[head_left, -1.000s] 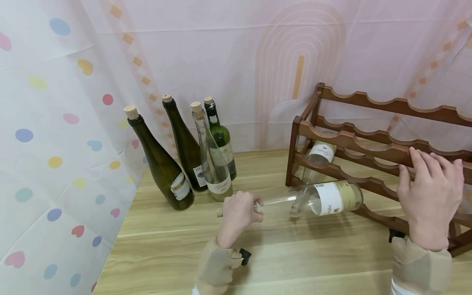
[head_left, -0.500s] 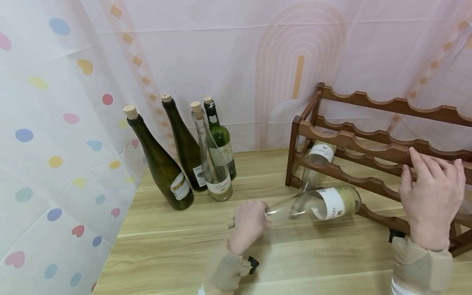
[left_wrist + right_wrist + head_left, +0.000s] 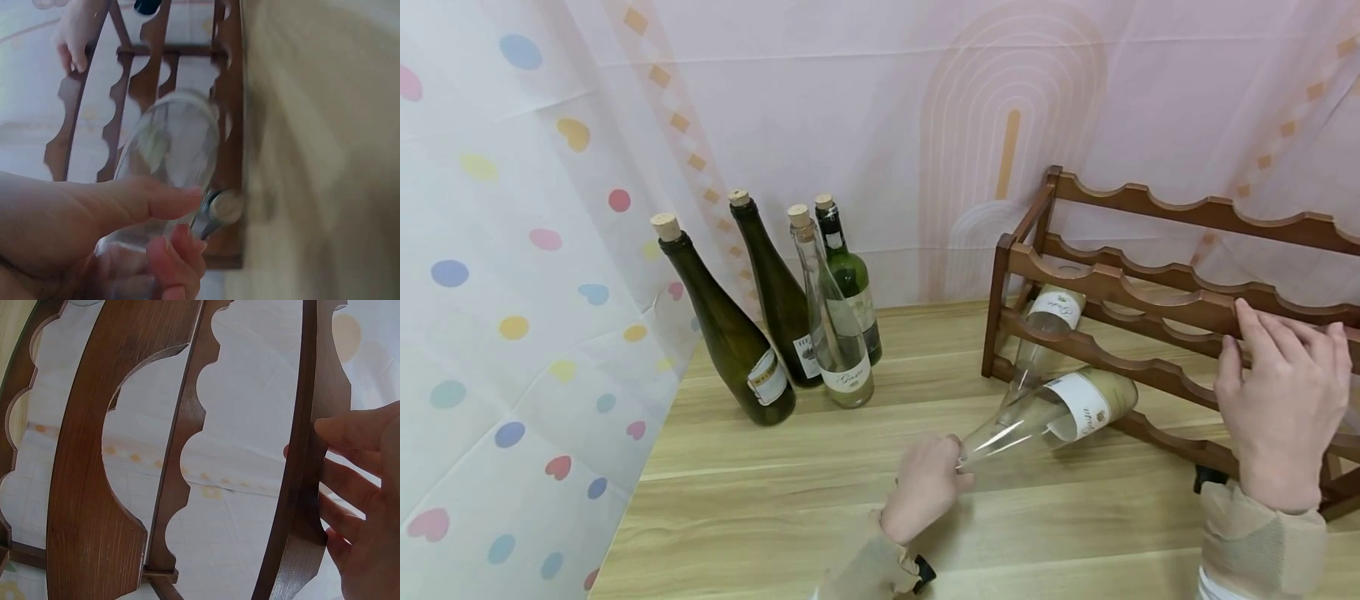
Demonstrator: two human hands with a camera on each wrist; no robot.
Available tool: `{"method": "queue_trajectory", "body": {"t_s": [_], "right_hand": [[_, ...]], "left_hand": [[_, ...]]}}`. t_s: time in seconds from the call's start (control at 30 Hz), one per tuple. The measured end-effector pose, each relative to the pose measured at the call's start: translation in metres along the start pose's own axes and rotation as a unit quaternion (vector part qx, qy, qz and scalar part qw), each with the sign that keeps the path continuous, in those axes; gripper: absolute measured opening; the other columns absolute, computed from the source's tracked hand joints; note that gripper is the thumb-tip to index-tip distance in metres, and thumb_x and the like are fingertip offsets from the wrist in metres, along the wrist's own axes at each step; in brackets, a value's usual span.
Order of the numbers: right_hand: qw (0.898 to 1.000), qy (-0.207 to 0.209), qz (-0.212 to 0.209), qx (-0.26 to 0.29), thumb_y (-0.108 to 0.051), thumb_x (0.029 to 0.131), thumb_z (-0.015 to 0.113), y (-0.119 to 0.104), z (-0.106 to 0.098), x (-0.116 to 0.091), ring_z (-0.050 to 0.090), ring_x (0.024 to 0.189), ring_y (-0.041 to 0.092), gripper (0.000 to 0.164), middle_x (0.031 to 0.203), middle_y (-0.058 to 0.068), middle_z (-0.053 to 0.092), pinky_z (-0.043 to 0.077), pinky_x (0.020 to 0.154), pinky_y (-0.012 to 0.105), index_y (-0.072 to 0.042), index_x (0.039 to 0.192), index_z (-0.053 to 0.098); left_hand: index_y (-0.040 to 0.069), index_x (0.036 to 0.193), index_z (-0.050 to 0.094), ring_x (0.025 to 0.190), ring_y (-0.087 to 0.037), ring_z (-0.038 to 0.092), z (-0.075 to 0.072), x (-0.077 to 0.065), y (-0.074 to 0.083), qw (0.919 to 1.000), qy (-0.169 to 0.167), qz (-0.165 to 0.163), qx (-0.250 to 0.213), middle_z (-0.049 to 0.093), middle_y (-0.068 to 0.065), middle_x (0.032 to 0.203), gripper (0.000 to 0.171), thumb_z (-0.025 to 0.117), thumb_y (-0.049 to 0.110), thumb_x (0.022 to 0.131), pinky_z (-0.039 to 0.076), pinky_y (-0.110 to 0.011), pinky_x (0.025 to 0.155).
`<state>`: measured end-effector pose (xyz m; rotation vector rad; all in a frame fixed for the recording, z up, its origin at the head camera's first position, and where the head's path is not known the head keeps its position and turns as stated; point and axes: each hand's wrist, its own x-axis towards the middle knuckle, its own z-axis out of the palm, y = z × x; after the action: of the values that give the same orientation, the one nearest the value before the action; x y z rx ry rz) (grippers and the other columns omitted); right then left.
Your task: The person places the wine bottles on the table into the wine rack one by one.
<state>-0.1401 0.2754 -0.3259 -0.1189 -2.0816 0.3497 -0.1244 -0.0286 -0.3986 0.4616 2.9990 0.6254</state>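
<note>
My left hand (image 3: 925, 483) grips a clear wine bottle (image 3: 1086, 406) by its neck, base pointing right and up towards the wooden wine rack (image 3: 997, 312). The bottle's base is at the rack's lower front rails; whether it touches them I cannot tell. In the left wrist view, thumb and fingers (image 3: 169, 203) wrap the clear glass. My right hand (image 3: 1285, 400) holds the rack's upper front rail, thumb on one side and fingertips around the other in the right wrist view. Another clear bottle (image 3: 1055, 310) lies in the rack's lower left slot, its corked neck towards me.
Left of the rack several corked bottles stand upright: a dark green bottle (image 3: 730, 333), a second dark bottle (image 3: 775, 292), a clear bottle (image 3: 844, 342) and a green bottle (image 3: 852, 279). All stand on a wooden table (image 3: 737, 517) before a patterned curtain (image 3: 850, 100).
My left hand has moved right and towards me, swinging the bottle's neck down so it slants up to the rack. The right hand has stayed on the rail.
</note>
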Motion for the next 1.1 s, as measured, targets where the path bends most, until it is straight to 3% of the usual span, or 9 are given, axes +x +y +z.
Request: {"method": "queue_trajectory", "body": {"t_s": [0.17,0.3,0.53,0.73,1.1], "right_hand": [[1.000,0.005,-0.001,0.004,-0.005,0.088,0.053,0.000,0.001,0.000,0.049,0.102,0.044,0.031,0.109,0.024,0.064,0.022,0.115,0.043,-0.003,0.117,0.063],[1.000,0.005,-0.001,0.005,-0.005,0.088,0.053,0.001,0.001,0.000,0.049,0.102,0.044,0.031,0.109,0.024,0.064,0.022,0.115,0.042,-0.003,0.117,0.063],[1.000,0.004,0.000,0.005,-0.004,0.087,0.052,0.002,0.000,0.000,0.049,0.103,0.044,0.033,0.110,0.024,0.063,0.021,0.115,0.044,-0.003,0.119,0.062],[1.000,-0.012,-0.003,-0.011,-0.004,0.088,0.053,0.002,-0.001,0.000,0.049,0.105,0.043,0.033,0.111,0.025,0.063,0.020,0.116,0.043,-0.003,0.121,0.060],[1.000,-0.017,-0.007,-0.009,-0.004,0.088,0.053,0.001,-0.001,0.000,0.049,0.105,0.043,0.034,0.111,0.025,0.062,0.020,0.116,0.043,-0.002,0.122,0.059]], "left_hand": [[0.001,0.082,0.063,0.048,-0.006,0.040,0.011,-0.006,0.003,0.9915,-0.059,-0.015,-0.115,0.057,-0.002,0.062,0.017,0.072,0.015,0.077,0.033,-0.017,0.042],[-0.001,0.085,0.060,0.047,-0.006,0.040,0.018,-0.009,0.009,0.9806,-0.088,-0.027,-0.173,0.053,-0.001,0.061,0.018,0.070,0.014,0.080,0.034,-0.017,0.040],[0.001,0.080,0.059,0.048,-0.003,0.036,0.035,-0.009,0.026,0.9706,-0.088,-0.020,-0.223,0.045,0.003,0.061,0.016,0.068,0.014,0.082,0.032,-0.016,0.041],[0.006,0.071,0.055,0.046,-0.005,0.034,0.048,-0.004,0.042,0.9550,-0.098,-0.060,-0.273,0.039,0.005,0.060,0.022,0.066,0.021,0.084,0.031,-0.018,0.039],[0.010,0.079,0.052,0.044,-0.009,0.037,0.070,0.014,0.072,0.9371,-0.097,-0.135,-0.307,0.041,0.003,0.061,0.025,0.064,0.031,0.085,0.034,-0.022,0.032]]}}
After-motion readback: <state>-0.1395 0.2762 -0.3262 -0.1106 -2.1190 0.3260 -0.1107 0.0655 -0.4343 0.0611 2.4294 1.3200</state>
